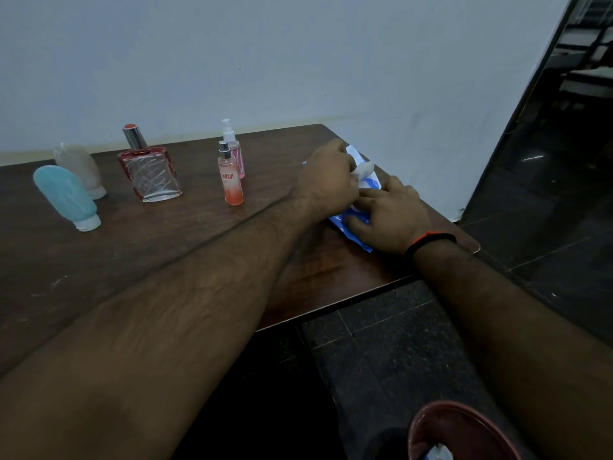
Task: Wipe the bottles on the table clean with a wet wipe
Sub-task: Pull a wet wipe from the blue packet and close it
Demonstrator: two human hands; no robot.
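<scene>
At the far left of the table (99, 277) a blue squeeze bottle (66, 197) stands on its cap and leans, with a whitish squeeze bottle (81, 169) just behind it. Next to the right comes a flat glass perfume bottle (149, 174) with a silver cap, then an orange spray bottle (230, 180) with a pink pump bottle (236, 154) close behind it. All five stand upright or nearly so, untouched, well apart from both hands.

Further right, near the table's right corner, lies the blue wipe pack (356, 235), its long axis running from the near right edge away towards the wall. The left hand (326, 179) reaches across to it, and its fingers are curled, pinching a white wet wipe (364, 169) that rises from the top of the pack. The right hand (386, 215) lies on the near half of the pack, fingers spread and pressing it flat against the table.

The wipe looks only partly out, so the step in hand is likely pulling it free. Once it is, the bottles all lie to the left of the hands, the orange spray bottle nearest; the left hand, already holding the wipe, is the closer one.

In the bottom right corner sits a reddish bin (464, 433) on the floor.
</scene>
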